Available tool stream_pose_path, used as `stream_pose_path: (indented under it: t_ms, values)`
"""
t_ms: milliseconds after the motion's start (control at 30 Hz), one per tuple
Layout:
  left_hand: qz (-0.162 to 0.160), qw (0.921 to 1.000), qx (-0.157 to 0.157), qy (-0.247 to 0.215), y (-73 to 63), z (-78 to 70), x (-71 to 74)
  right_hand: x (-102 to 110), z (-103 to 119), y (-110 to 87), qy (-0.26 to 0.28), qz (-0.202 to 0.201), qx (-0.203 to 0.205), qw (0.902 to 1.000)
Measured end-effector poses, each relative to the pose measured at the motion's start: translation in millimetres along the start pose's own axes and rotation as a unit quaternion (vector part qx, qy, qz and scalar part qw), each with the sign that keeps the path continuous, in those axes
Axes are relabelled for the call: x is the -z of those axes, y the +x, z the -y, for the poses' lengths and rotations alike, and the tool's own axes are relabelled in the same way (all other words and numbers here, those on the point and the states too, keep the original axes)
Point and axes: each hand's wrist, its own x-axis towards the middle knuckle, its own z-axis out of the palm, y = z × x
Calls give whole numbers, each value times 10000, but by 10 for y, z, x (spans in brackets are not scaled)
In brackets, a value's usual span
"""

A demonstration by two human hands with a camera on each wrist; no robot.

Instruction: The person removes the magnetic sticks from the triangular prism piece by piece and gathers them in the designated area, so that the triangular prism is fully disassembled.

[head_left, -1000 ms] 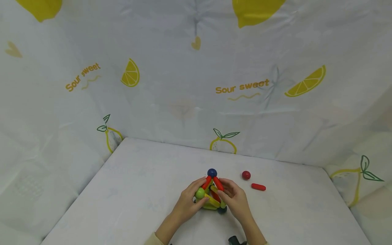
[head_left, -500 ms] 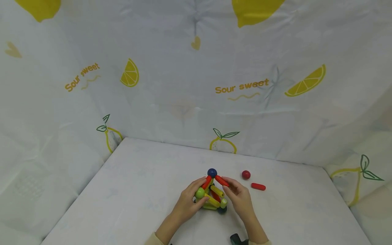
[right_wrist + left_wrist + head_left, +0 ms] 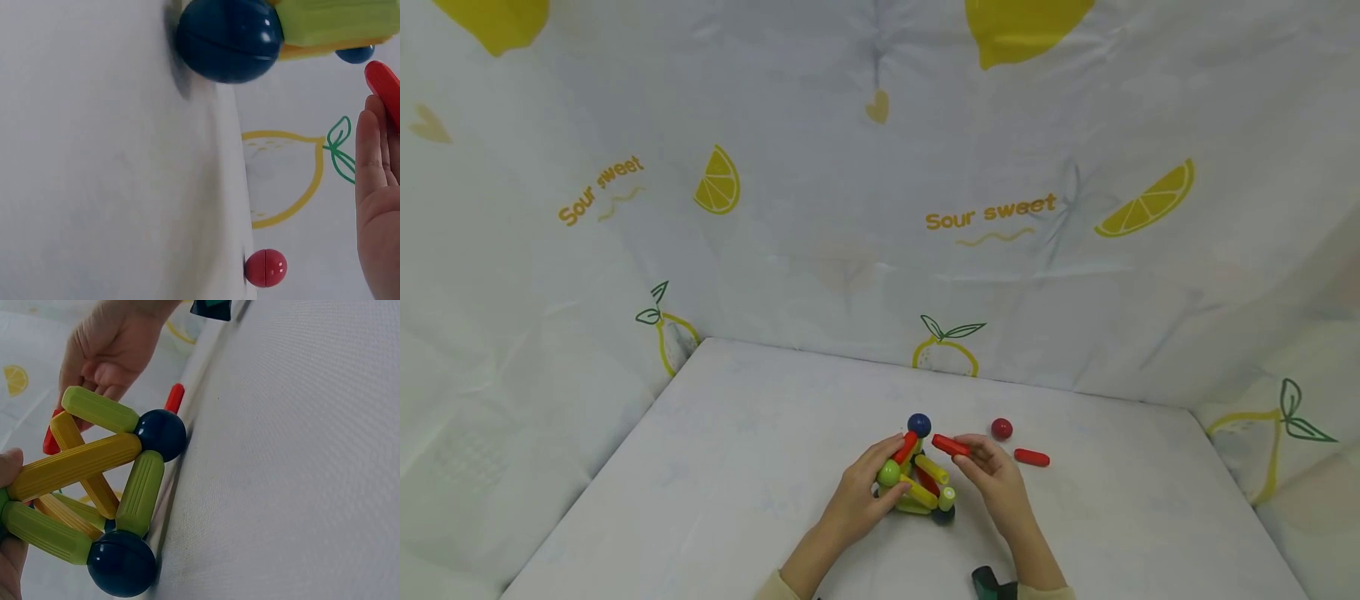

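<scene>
A magnetic-looking construction of ridged rods and balls (image 3: pixel 919 493) stands on the white table. My left hand (image 3: pixel 853 496) holds it around its light green ball (image 3: pixel 889 473), fingers on the left side. A blue ball (image 3: pixel 919 425) tops the construction, joined to a red rod beneath it. My right hand (image 3: pixel 1000 483) pinches a separate red rod (image 3: pixel 950 445) between thumb and fingers, just right of the blue ball and apart from it. At the lower right corner, a light green rod (image 3: pixel 100 409) rises from a dark blue ball (image 3: pixel 161 435), its upper end free.
Right of the construction lie a loose red ball (image 3: pixel 1002 429) and another red rod (image 3: pixel 1032 457). A dark green and black object (image 3: pixel 992 583) shows beside the right wrist at the bottom edge. Behind the table (image 3: pixel 760 417) hangs a lemon-print cloth (image 3: pixel 835 275).
The red rod in my right hand has come away from the blue ball and the green rod's end, swinging up and right. My left hand keeps its hold in place.
</scene>
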Motion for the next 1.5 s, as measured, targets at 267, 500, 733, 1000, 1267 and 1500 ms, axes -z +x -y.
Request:
stream_pose_path:
  t_ms: [267, 500, 733, 1000, 1267, 1500]
  values:
    - [28, 10000, 56, -71, -1, 0, -9, 389, 1, -50, -176, -478, -64, 9987]
    - [49, 9999, 83, -77, 6, 4, 2, 775, -136, -67, -371, -990, -166, 9943]
    - [3, 10000, 38, -76, 13, 7, 4, 909, -210, -73, -428, -1480, -874, 9842]
    - [51, 9998, 78, -147, 11, 16, 2, 987, -438, -39, -394, -1854, -1100, 9757]
    - [37, 9998, 110, -156, 8, 14, 4, 993, -566, -11, -1218, -1867, -1210, 9673]
    - [19, 9998, 110, -171, 6, 6, -2, 972, -588, -23, -1770, -1826, -1098, 9609]
